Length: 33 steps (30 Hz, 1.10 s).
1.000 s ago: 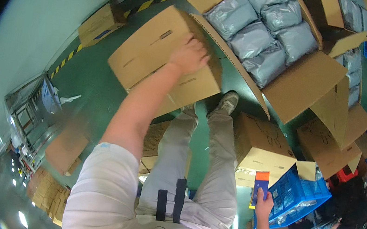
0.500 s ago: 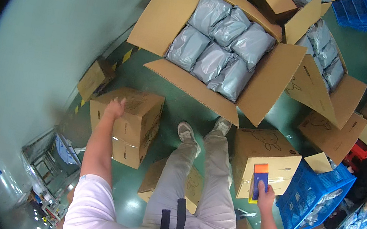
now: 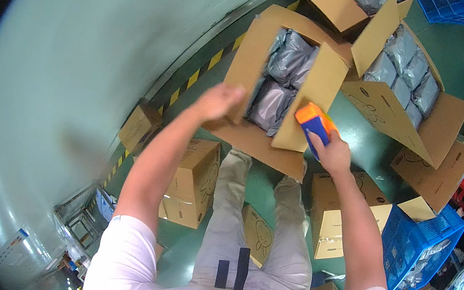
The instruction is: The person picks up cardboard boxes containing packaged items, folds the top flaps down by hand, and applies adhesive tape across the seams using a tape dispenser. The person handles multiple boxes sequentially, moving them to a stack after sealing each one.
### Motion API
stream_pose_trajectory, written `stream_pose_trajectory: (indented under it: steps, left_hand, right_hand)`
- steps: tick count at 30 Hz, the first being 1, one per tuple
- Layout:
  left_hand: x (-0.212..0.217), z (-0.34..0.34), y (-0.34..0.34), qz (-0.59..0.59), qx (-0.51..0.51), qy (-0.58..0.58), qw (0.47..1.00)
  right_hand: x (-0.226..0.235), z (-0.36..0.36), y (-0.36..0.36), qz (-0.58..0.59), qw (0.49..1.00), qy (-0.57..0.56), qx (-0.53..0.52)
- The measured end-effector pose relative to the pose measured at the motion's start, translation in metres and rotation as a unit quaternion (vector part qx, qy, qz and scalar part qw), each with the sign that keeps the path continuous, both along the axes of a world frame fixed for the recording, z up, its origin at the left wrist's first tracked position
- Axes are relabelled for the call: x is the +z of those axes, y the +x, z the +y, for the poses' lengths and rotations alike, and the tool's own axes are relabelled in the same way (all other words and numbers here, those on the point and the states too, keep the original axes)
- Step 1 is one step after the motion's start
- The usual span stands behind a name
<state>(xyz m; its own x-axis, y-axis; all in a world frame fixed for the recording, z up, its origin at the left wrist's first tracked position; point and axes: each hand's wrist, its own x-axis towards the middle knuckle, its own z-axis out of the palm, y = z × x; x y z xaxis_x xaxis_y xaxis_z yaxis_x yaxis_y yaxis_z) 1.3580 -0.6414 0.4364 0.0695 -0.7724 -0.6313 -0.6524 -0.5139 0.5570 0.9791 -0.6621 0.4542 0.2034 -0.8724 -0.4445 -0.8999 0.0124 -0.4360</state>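
A large open carton [image 3: 279,144] stands in front of me, with grey plastic-wrapped parcels [image 3: 273,104] showing between its flaps. Its left flap [image 3: 251,47] and right flap [image 3: 319,80] lean inward over the parcels; the near flap slopes outward. My left hand [image 3: 220,102], slightly blurred, is at the left flap's near end with its fingers curled closed against it. My right hand [image 3: 334,153] is wrapped round an orange and blue tape dispenser [image 3: 316,124], which is against the right flap's outer side.
Closed cartons stand by my legs, one at left [image 3: 191,184] and one at right [image 3: 347,209]. Another open carton [image 3: 388,110] of grey parcels is at the far right, above a blue plastic crate [image 3: 416,248]. A wall [image 3: 77,64] runs along the left.
Both hands have moved forward from the closed cartons to the large carton. Its left and right flaps have swung inward, covering parcels that showed before. The tape dispenser has come along in my right hand.
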Motion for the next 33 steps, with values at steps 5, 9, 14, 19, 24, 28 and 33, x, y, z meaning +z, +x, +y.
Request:
stream_pose_trajectory:
  steps: [5,9,14,19,24,28,33]
  left_hand:
    - [0.001,-0.010,-0.019,0.024,-0.355,0.121,0.927]
    - [0.032,-0.010,-0.029,-0.085,-0.580,0.108,0.803]
    - [0.016,-0.067,-0.020,0.029,-0.517,0.060,0.853]
    - [-0.017,-0.126,-0.024,-0.003,-0.474,0.035,0.880]
    - [-0.062,-0.108,-0.031,-0.085,-0.392,-0.017,0.916]
    - [-0.035,-0.123,-0.032,-0.106,-0.273,-0.083,0.953]
    - [-0.071,-0.213,0.017,-0.191,-0.134,-0.257,0.938]
  right_hand:
    - [-0.007,-0.035,0.094,0.171,0.976,0.117,0.065]
    - [-0.006,-0.064,0.104,0.214,0.956,0.180,0.086]
    - [0.009,-0.105,0.093,0.197,0.944,0.246,0.098]
    - [0.020,-0.117,0.053,0.138,0.977,0.150,-0.060]
    - [0.099,-0.078,0.072,0.079,0.994,-0.038,-0.068]
    - [0.035,-0.037,0.104,0.129,0.987,0.043,-0.087]
    - [-0.022,-0.013,0.131,0.137,0.989,0.025,-0.040]
